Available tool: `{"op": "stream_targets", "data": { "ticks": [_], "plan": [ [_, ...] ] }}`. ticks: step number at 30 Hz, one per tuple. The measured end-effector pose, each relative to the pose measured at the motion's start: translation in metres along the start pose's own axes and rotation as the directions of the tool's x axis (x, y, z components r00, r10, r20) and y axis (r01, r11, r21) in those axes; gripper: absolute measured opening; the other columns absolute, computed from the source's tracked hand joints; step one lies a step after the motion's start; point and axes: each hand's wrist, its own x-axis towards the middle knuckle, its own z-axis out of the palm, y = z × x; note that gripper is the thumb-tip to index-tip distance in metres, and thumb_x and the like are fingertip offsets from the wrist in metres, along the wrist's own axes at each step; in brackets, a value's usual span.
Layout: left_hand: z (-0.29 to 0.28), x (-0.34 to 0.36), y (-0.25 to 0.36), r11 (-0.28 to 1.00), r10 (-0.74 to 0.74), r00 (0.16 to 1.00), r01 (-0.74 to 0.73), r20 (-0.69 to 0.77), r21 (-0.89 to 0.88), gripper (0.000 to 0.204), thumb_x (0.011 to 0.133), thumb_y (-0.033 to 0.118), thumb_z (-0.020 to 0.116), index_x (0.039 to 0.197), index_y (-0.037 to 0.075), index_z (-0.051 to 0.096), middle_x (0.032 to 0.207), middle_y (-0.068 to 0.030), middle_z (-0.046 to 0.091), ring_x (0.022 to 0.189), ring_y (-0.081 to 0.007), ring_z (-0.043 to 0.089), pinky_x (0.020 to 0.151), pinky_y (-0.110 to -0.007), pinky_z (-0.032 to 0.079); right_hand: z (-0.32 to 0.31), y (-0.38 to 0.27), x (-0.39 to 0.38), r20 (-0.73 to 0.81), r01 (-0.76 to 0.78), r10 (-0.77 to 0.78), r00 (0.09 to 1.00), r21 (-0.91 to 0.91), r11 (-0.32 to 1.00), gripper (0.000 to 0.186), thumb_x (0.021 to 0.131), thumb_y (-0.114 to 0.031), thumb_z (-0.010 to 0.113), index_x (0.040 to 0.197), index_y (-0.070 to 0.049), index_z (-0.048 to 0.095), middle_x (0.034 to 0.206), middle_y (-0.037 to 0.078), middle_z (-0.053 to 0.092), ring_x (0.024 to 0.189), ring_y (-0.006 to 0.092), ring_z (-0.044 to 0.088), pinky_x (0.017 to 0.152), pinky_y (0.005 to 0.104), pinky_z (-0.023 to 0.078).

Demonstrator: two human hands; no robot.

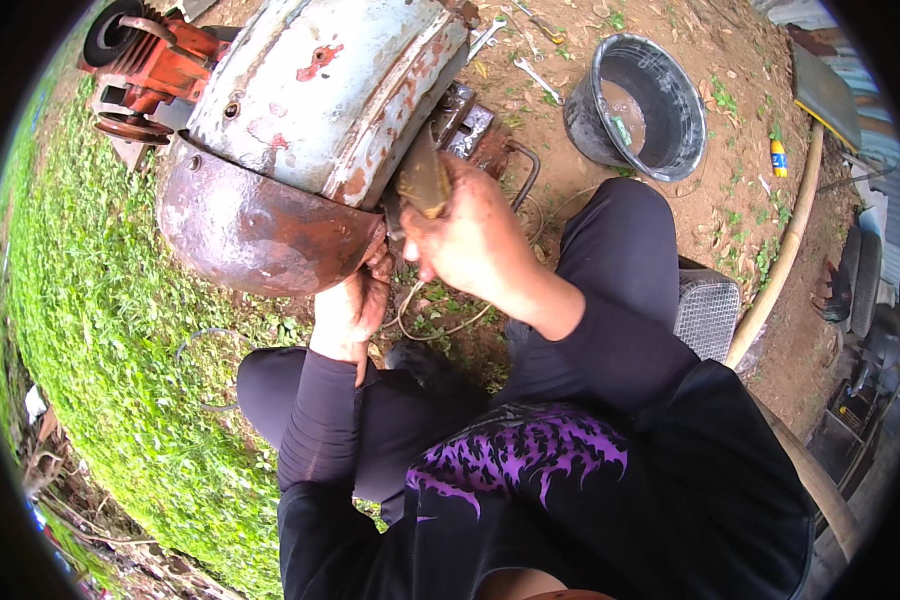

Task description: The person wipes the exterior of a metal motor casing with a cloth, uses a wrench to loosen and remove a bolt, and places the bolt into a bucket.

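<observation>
An old air compressor tank (310, 95), grey paint flaking to rust, lies in front of me with its rounded brown end cap (260, 225) toward me. My right hand (480, 235) is closed around a worn brown block-like tool (424, 182), wooden-looking, beside the tank's right side; its working face is hidden. Just below the cap's right edge is my left hand (350, 308), fingers curled upward against the rim. A dark narrow piece (392, 215) shows between the two hands; whether my left fingers hold it is unclear.
A red compressor pump (155, 70) with pulleys is at the far left. Wrenches (538, 80) lie on the dirt near a black bucket (685, 105) holding some liquid. A long wooden handle (785, 260) runs along the right. A hose or cable loops below my hands; grass spreads left.
</observation>
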Motion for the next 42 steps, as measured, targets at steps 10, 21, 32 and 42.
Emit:
{"op": "stream_targets", "data": {
  "ticks": [10, 21, 32, 42],
  "plan": [
    [0.018, -0.009, 0.013, 0.993, -0.118, 0.992, 0.118, 0.044, 0.002, 0.026, 0.092, -0.001, 0.059, 0.116, 0.005, 0.054, 0.097, -0.0027, 0.058, 0.073, -0.0093, 0.047, 0.056, -0.019, 0.041, -0.186, -0.035, 0.061, -0.485, 0.124, -0.201, 0.851, -0.186, 0.975, 0.022, 0.094, -0.013, 0.057, 0.104, 0.007, 0.058, 0.078, 0.014, 0.069, 0.054, 0.0137, 0.062, 0.048, 0.0259, 0.052],
    [0.026, -0.017, 0.012, 0.965, 0.0, 0.952, 0.08, -0.305, 0.251, 0.025, 0.088, 0.001, 0.067, 0.11, 0.012, 0.059, 0.094, 0.0004, 0.061, 0.067, -0.0063, 0.048, 0.049, -0.018, 0.032, -0.315, 0.007, 0.117, -0.789, -0.424, -0.073, 0.61, -0.403, 0.811, 0.052, 0.087, -0.031, 0.064, 0.122, 0.006, 0.053, 0.103, 0.019, 0.064, 0.086, 0.0248, 0.064, 0.071, 0.0342, 0.053],
    [0.001, -0.008, 0.004, 0.894, -0.322, 0.933, 0.356, 0.164, -0.271, 0.016, 0.101, 0.021, 0.048, 0.091, 0.01, 0.052, 0.07, 0.0039, 0.039, 0.061, -0.0096, 0.034, 0.05, -0.022, 0.03, -0.172, -0.019, 0.096, -0.334, -0.092, -0.222, 0.916, -0.715, 0.693, 0.026, 0.088, -0.027, 0.062, 0.084, -0.002, 0.07, 0.077, 0.014, 0.07, 0.074, 0.023, 0.068, 0.073, 0.0353, 0.052],
    [-0.01, 0.004, -0.006, 0.888, -0.267, 0.935, 0.333, 0.234, -0.317, 0.004, 0.098, 0.019, 0.055, 0.098, 0.015, 0.057, 0.065, 0.005, 0.035, 0.054, -0.0086, 0.03, 0.049, -0.023, 0.029, -0.043, -0.005, 0.017, 0.15, 0.371, -0.343, 0.927, -0.496, 0.785, 0.01, 0.086, -0.006, 0.066, 0.095, -0.002, 0.065, 0.064, 0.009, 0.062, 0.055, 0.0159, 0.061, 0.053, 0.0316, 0.047]
  ]
}}
